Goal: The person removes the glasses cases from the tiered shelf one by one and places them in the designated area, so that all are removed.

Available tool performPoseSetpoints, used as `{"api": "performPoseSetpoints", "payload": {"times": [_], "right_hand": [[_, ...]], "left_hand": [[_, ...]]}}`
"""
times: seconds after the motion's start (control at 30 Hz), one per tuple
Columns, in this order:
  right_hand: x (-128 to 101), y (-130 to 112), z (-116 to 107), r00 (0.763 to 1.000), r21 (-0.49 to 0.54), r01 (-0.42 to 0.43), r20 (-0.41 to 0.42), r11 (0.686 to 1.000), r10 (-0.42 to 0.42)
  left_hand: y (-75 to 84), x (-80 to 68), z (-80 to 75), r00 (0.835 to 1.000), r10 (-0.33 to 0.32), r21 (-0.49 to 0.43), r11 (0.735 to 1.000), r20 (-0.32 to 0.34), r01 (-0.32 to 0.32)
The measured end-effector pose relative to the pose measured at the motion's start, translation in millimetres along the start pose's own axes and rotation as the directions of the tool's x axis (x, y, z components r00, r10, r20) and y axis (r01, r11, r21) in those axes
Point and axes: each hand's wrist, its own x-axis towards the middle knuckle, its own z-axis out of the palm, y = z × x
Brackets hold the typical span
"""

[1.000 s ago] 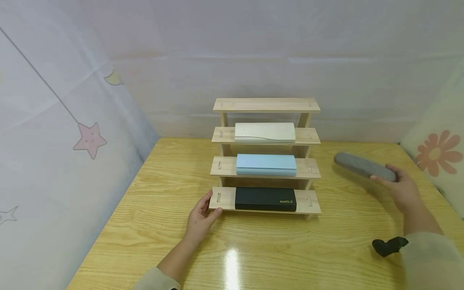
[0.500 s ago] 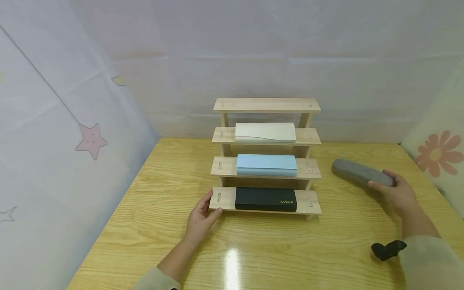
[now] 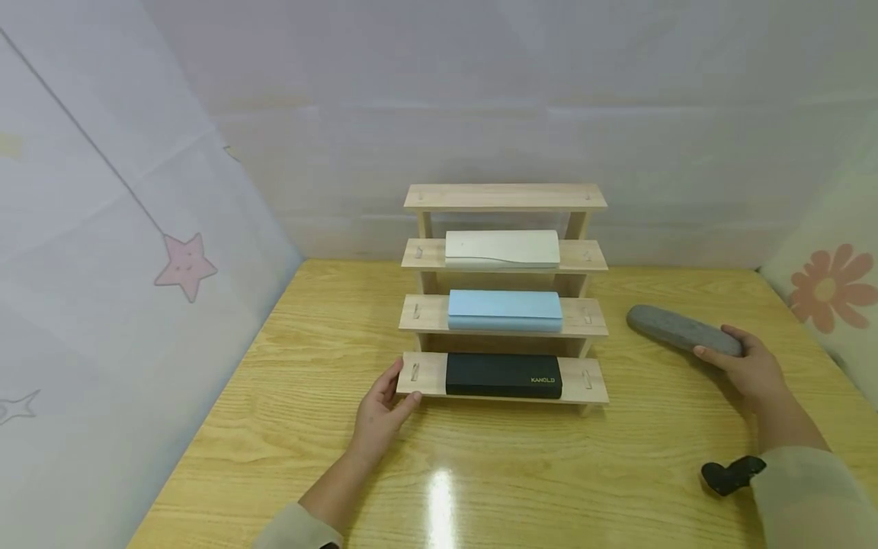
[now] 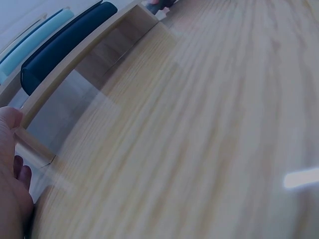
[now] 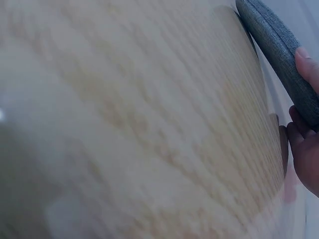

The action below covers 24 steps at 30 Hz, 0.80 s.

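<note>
My left hand [image 3: 376, 419] grips the left end of the lowest board of a stepped wooden rack [image 3: 430, 375], thumb at its front edge. In the left wrist view, the thumb [image 4: 10, 117] touches that board's corner. To the right of the rack, my right hand [image 3: 751, 372] holds a grey, fabric-covered glasses case [image 3: 675, 328] by its right end. Thumb and fingers pinch the grey case [image 5: 281, 55] in the right wrist view. It lies low over the table; whether its far end touches is unclear. A black glasses case [image 3: 501, 375] lettered in gold lies on the lowest board.
Above the black case, a light blue glasses case [image 3: 504, 311] lies on the second board and a white one [image 3: 502, 250] on the third. The top board [image 3: 504, 197] is bare. Printed cloth [image 3: 439, 91] hangs behind the wooden table [image 3: 329, 328].
My right hand has lowered the grey glasses case toward the table and shifted it slightly left. The left hand has stayed on the rack.
</note>
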Motion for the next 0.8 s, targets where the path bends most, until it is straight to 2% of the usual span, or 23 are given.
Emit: {"api": "performPoseSetpoints", "payload": {"times": [0.4,0.8], "right_hand": [[6.6,5.3,-5.8,1.0,-0.18,0.007,0.021,0.984,-0.003],[10.3,8.9,-3.9,1.0,-0.204,0.019,0.011,0.979,-0.017]], "left_hand": [[0.3,0.1,0.6,1.0,0.006,-0.008,1.0,-0.009,-0.006],[-1.8,1.7,0.2,1.0,0.022,0.025,0.999,-0.019,-0.022]]}}
